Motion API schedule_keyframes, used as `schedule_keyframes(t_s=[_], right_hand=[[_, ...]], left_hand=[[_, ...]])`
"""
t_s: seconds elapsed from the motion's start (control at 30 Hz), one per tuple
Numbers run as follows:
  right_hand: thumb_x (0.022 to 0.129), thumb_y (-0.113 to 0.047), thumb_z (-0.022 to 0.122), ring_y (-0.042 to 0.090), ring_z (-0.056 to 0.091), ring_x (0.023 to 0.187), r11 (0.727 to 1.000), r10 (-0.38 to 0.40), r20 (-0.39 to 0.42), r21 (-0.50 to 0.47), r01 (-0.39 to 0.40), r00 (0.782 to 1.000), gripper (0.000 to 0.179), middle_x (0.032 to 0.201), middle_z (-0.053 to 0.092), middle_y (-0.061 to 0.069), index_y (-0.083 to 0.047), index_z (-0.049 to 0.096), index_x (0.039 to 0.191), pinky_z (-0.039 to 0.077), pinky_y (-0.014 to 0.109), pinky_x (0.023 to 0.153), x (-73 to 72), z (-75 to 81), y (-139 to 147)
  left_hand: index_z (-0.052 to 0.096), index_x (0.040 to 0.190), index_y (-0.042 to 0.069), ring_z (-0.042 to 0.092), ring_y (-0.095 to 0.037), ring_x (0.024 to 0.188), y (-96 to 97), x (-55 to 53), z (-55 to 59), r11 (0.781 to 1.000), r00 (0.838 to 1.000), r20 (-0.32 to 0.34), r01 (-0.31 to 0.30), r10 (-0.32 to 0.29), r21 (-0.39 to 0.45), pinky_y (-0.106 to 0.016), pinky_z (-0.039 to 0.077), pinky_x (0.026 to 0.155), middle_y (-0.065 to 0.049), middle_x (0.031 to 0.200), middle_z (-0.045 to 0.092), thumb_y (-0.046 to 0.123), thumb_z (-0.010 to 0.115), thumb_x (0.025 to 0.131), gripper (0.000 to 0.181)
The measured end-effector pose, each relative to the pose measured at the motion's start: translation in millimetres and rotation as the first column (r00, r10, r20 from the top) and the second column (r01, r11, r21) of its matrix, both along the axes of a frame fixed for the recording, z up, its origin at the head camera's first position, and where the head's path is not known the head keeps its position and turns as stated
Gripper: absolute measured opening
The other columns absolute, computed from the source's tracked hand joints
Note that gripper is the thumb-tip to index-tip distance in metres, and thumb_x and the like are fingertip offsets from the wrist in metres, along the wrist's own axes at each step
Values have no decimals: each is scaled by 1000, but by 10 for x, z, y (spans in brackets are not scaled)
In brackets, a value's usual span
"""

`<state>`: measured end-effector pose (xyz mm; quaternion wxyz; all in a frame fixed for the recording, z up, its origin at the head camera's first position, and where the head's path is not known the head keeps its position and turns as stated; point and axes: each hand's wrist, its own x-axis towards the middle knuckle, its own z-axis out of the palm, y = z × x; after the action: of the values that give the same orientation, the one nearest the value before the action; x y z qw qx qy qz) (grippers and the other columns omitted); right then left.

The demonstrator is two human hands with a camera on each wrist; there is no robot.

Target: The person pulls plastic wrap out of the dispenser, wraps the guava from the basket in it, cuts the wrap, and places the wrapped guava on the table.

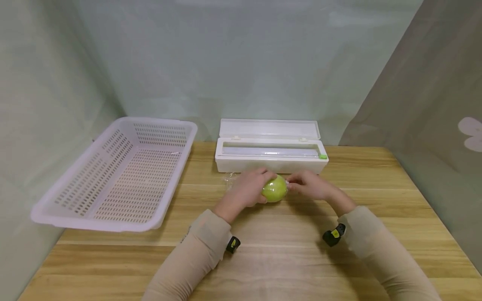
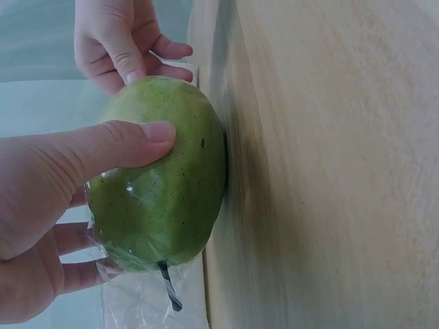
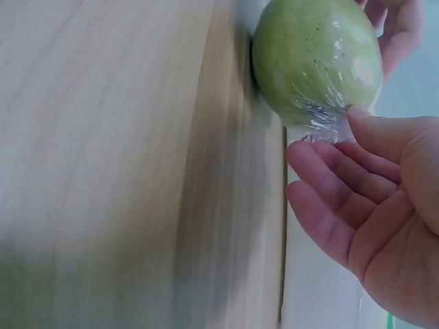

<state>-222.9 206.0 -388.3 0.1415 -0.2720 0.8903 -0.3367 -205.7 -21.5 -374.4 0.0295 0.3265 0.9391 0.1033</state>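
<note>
A green, speckled pear (image 1: 275, 189) lies close over the table, in front of a white box. Clear cling film (image 3: 321, 123) wraps its skin, gathered into wrinkles at the right end. My left hand (image 1: 246, 188) grips the pear from the left, thumb across its near side. Its dark stem (image 2: 169, 288) points left past that hand, where loose film (image 2: 140, 298) spreads out. At the opposite end, my right hand (image 1: 310, 184) pinches the gathered film between thumb and fingers.
Behind the hands stands the white cling film box (image 1: 271, 165), its lid (image 1: 269, 128) raised, with a roll (image 1: 269, 151) inside and a green slider (image 1: 323, 156) at its right. A white slotted basket (image 1: 41, 215) stands at the left of the wooden table (image 1: 278, 267).
</note>
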Motion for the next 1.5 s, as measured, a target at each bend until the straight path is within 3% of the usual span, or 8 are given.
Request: schedule_keyframes(t_s=[0.67, 0.87, 0.97, 1.07, 1.17, 1.27, 1.37, 1.5], right_hand=[[101, -23, 44, 22, 62, 70, 997, -38, 209, -55, 51, 977, 33, 78, 64, 16, 5, 60, 96, 55, 33, 61, 9, -142, 2], [92, -19, 62, 21, 63, 79, 998, -67, -97, 14, 69, 993, 32, 104, 65, 15, -1, 59, 118, 54, 29, 66, 112, -141, 52], [83, -14, 72, 26, 65, 85, 986, 11, -403, 158, 58, 915, 45, 115, 63, 13, -8, 56, 125, 56, 36, 73, 167, -157, 22], [78, -11, 76, 30, 67, 88, 965, 109, -640, 252, 74, 760, 50, 113, 65, 12, -9, 58, 124, 56, 41, 76, 170, -186, -16], [74, -11, 78, 28, 67, 82, 956, 179, -772, 284, 78, 610, 45, 103, 68, 11, -6, 62, 116, 56, 39, 71, 139, -215, -33], [73, -14, 79, 26, 67, 77, 956, 220, -825, 289, 54, 521, 40, 95, 69, 10, -4, 65, 110, 57, 36, 66, 110, -225, -33], [72, -15, 79, 24, 67, 75, 957, 238, -833, 288, 25, 499, 38, 91, 69, 10, -2, 67, 106, 57, 34, 65, 95, -209, -38], [74, -15, 77, 22, 67, 73, 957, 229, -769, 290, 6, 596, 29, 86, 69, 9, -2, 70, 99, 57, 32, 66, 102, -144, -53]], left_hand=[[50, 135, 21, 54, -19, 114, -9, 5, 7, 1000, 1000, 5, -9, 9, -8, -38, 46, 97, 0, 127, 53, 28, 82, 72, 70], [49, 136, 19, 54, -22, 117, -33, -42, -19, 999, 999, 40, -18, 16, 33, -40, 45, 100, -2, 130, 53, 26, 83, 70, 74], [49, 136, 19, 53, -24, 119, -70, -84, -28, 996, 996, 84, -37, 30, 86, -41, 43, 102, -4, 133, 53, 23, 84, 68, 77], [51, 135, 18, 52, -25, 120, -102, -115, -39, 990, 992, 122, -52, 36, 132, -42, 42, 103, -5, 133, 53, 21, 85, 66, 77], [51, 134, 19, 52, -25, 119, -107, -122, -46, 987, 989, 143, -56, 34, 148, -42, 42, 103, -4, 132, 54, 21, 85, 66, 76], [51, 134, 20, 52, -24, 118, -99, -113, -44, 987, 987, 155, -57, 33, 150, -42, 43, 102, -3, 131, 54, 22, 85, 67, 75], [51, 135, 20, 52, -24, 118, -95, -106, -41, 987, 987, 155, -55, 31, 153, -42, 43, 101, -3, 131, 53, 21, 85, 67, 76], [51, 135, 19, 53, -24, 118, -96, -105, -41, 986, 989, 145, -47, 24, 158, -43, 43, 102, -3, 131, 53, 20, 85, 66, 77]])
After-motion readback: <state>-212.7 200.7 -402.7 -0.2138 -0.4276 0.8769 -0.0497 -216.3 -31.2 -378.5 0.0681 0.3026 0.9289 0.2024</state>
